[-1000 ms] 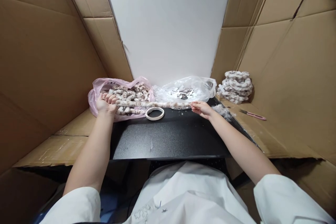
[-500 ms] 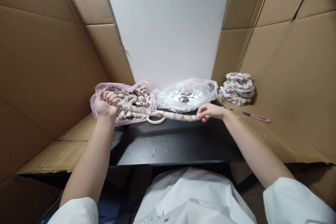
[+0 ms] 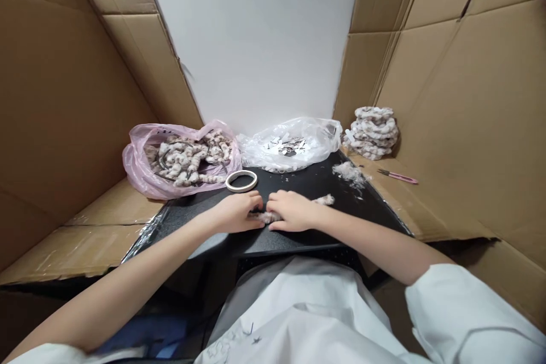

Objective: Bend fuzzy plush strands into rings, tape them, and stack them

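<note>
A fuzzy, mottled white-and-brown cord (image 3: 269, 217) lies low over the black tabletop. My left hand (image 3: 239, 212) has its fingers curled round one part of it. Close beside it, my right hand (image 3: 292, 210) closes on the same cord, and a fluffy end sticks out behind that hand. Parts of the cord are hidden under both hands. Just beyond my left hand rests a roll of whitish tape (image 3: 241, 181). A pink plastic bag (image 3: 140, 168) full of similar fuzzy cords stands at the back left.
A clear plastic bag (image 3: 256, 156) with small white and metallic pieces lies at the back. To its right are loose fluff (image 3: 350, 175), a stack of fuzzy rings (image 3: 372, 133) and pink-handled thread snips (image 3: 398, 176). Cardboard walls (image 3: 460, 102) rise on both sides.
The cord was stretched wide between my raised hands. Both hands have come down to the tabletop and drawn together at the middle, with the cord in them.
</note>
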